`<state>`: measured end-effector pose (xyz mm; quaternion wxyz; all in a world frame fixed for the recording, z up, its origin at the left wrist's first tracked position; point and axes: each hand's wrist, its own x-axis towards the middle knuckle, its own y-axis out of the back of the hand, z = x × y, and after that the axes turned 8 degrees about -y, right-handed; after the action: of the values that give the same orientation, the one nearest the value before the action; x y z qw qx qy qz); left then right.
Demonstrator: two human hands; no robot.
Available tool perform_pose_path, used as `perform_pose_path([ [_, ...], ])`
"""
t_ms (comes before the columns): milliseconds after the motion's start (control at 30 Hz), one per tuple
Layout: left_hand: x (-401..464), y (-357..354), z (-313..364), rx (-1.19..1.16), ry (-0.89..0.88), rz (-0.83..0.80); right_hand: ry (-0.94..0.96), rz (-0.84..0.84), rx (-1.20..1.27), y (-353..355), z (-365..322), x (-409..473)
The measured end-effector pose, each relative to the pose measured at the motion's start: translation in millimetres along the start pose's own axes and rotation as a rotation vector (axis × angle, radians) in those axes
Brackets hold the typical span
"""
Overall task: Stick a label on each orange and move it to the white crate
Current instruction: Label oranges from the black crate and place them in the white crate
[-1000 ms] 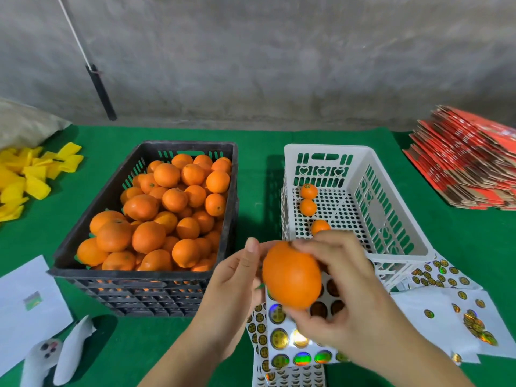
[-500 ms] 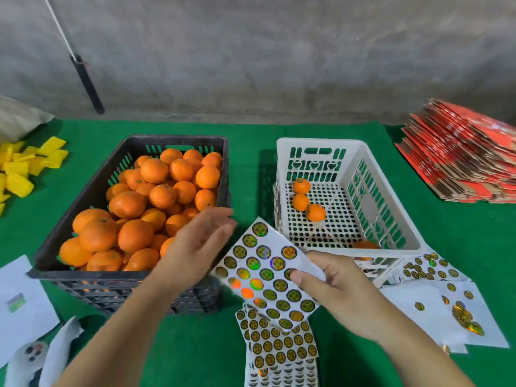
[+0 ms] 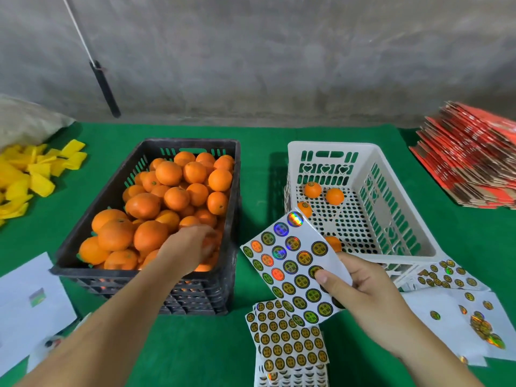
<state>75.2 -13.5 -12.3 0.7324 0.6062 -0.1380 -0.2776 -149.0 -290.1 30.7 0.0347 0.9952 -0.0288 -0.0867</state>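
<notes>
A black crate (image 3: 83, 263) on the left is piled with oranges (image 3: 169, 173). My left hand (image 3: 190, 247) reaches into its near right corner, fingers curled over an orange (image 3: 211, 243) there; the hand is blurred. My right hand (image 3: 360, 291) holds a sheet of round shiny labels (image 3: 290, 263) tilted up in front of the white crate (image 3: 405, 219), thumb pressed on one label at the sheet's right side. Several labelled oranges (image 3: 312, 189) lie on the white crate's floor.
More label sheets (image 3: 287, 344) are stacked under the held one. Used backing sheets (image 3: 460, 325) lie at the right, red flat cartons (image 3: 469, 152) at far right, yellow pieces (image 3: 30, 174) at far left, white paper (image 3: 25, 297) at near left.
An orange held in both hands a second ago is gone from them; another orange lies in the white crate. My right hand picked up a label sheet, my left moved into the black crate.
</notes>
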Motion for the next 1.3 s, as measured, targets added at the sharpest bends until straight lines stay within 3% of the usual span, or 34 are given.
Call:
perform_pose_path([
  [67, -21, 15, 15, -0.482, 0.084, 0.388, -0.003, 0.016, 0.014, 3, 2, -2],
  [100, -31, 23, 21, -0.688, 0.084, 0.508, -0.005, 0.018, 0.025, 4, 2, -2],
  [133, -41, 32, 29, -0.871, 0.051, 0.531, -0.009, 0.020, 0.043, 4, 1, -3],
  [200, -61, 48, 50, -1.205, -0.107, 0.333, -0.022, 0.020, 0.084, 4, -1, -4],
  [267, -78, 56, 70, -1.337, -0.262, 0.046, -0.041, -0.008, 0.094, 8, -6, -5],
  [333, -88, 57, 84, -1.321, -0.309, -0.068, -0.053, -0.058, 0.054, 11, -13, -7],
  [467, -97, 49, 107, -1.228, -0.367, -0.033, 0.003, 0.009, -0.082, 9, -22, -8],
  [533, -102, 44, 117, -1.202, -0.361, 0.008, 0.153, 0.314, -0.491, 2, -25, -11],
  [600, -105, 39, 125, -1.172, -0.336, 0.072, 0.468, 0.617, -0.930, -7, -30, -17],
  [667, -110, 36, 131, -1.109, -0.362, 0.113, 0.672, 0.634, -1.083, -16, -35, -22],
  [833, -119, 41, 134, -0.938, -0.561, 0.074, 0.729, 0.329, -0.985, -17, -44, -19],
  [1000, -120, 39, 133, -0.892, -0.595, 0.043, 0.573, 0.106, -0.672, -9, -44, -19],
  [1167, -118, 34, 136, -1.132, -0.508, 0.017, 0.325, 0.183, -0.298, -17, -48, -19],
  [1300, -115, 30, 137, -1.169, -0.406, -0.028, 0.087, 0.221, 0.031, -23, -50, -19],
])
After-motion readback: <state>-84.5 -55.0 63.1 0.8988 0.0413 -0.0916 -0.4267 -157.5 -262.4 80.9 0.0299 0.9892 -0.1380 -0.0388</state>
